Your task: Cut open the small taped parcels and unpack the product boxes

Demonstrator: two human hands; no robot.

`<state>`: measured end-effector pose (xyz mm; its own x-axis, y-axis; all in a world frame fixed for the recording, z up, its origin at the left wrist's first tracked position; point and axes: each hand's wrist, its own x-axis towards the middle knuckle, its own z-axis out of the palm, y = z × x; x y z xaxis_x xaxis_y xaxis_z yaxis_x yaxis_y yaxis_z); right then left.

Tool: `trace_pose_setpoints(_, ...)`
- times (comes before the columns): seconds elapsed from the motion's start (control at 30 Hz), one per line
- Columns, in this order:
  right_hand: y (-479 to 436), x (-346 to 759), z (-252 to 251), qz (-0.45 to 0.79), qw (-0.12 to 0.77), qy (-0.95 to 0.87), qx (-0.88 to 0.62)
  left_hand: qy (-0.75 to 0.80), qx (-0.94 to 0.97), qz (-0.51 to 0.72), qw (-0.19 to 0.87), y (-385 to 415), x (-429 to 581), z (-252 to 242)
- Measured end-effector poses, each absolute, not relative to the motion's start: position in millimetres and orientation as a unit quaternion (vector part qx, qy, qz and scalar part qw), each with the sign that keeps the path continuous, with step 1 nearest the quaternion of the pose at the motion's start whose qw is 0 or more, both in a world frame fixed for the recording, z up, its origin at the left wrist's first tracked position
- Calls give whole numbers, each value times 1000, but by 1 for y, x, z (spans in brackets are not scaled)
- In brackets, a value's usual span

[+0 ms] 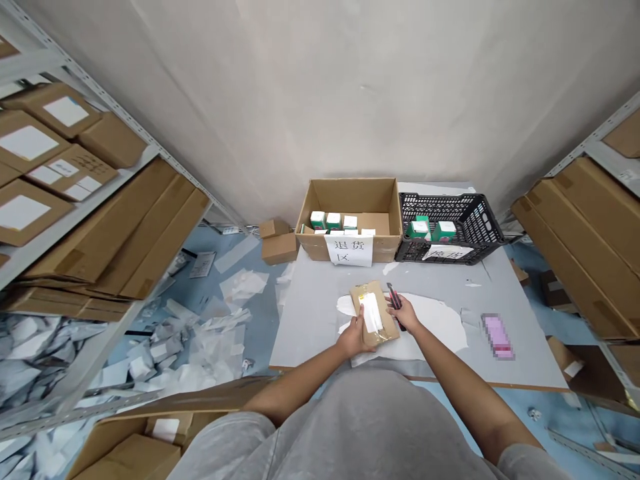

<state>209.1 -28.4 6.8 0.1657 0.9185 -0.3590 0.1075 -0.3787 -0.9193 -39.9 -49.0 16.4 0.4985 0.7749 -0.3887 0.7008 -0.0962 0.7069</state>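
Note:
My left hand (353, 335) grips the lower left side of a small brown cardboard parcel (389, 325), thumb over its front. A white label (371, 312) is stuck on the parcel, and shiny tape shows along its edges. In my right hand (407, 315) is a box cutter (395, 299) with a dark and red handle, its tip pointing away from me beside the parcel's right edge. Whether its blade is out is too small to tell. Beneath both hands a torn white sheet (440, 327) lies on the grey table (310, 313).
At the table's back stand a cardboard box (307, 250) with a paper sign and a black plastic crate (480, 230), both holding green-and-white small boxes. A pixelated pink item (498, 335) lies right. Loaded shelves flank both sides; an open carton (120, 427) stands lower left.

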Motion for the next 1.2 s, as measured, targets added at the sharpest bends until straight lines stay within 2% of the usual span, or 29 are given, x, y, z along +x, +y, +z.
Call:
trace_pose_setpoints(0.07, -11, 210, 14, 530, 365, -441, -626, 527, 727, 50, 437, -66, -34, 19)
trace_pose_setpoints(0.2, 8, 217, 23, 463, 289, -515, -661, 523, 786, -47, 327, -60, -27, 30)
trace_pose_setpoints(0.3, -7, 230, 20, 375, 303, -477, -735, 464, 857, -12, 223, -28, -28, 41)
trace_pose_setpoints(0.37, -30, 239, 12, 341, 316, -432, -773, 381, 904, 20, 194, -7, -29, 47)
trace_pose_setpoints(0.47, -71, 240, -1, 412, 314, -348, -782, 230, 953, -7, 197, 10, -24, 49)
trace_pose_setpoints(0.57, -100, 227, -10, 476, 339, -269, -766, 181, 963, -64, 190, 11, -14, 48)
trace_pose_setpoints(0.67, -105, 213, -12, 503, 371, -215, -750, 188, 962, -83, 180, 5, -8, 46)
trace_pose_setpoints(0.77, -92, 211, -6, 492, 389, -228, -745, 220, 954, -49, 199, -3, -10, 44)
trace_pose_setpoints(1.03, -31, 214, 18, 484, 376, -305, -729, 343, 915, 13, 213, -13, -6, 30)
trace_pose_setpoints(1.2, -64, 222, 14, 535, 387, -289, -693, 321, 919, 39, 226, -12, 8, 22)
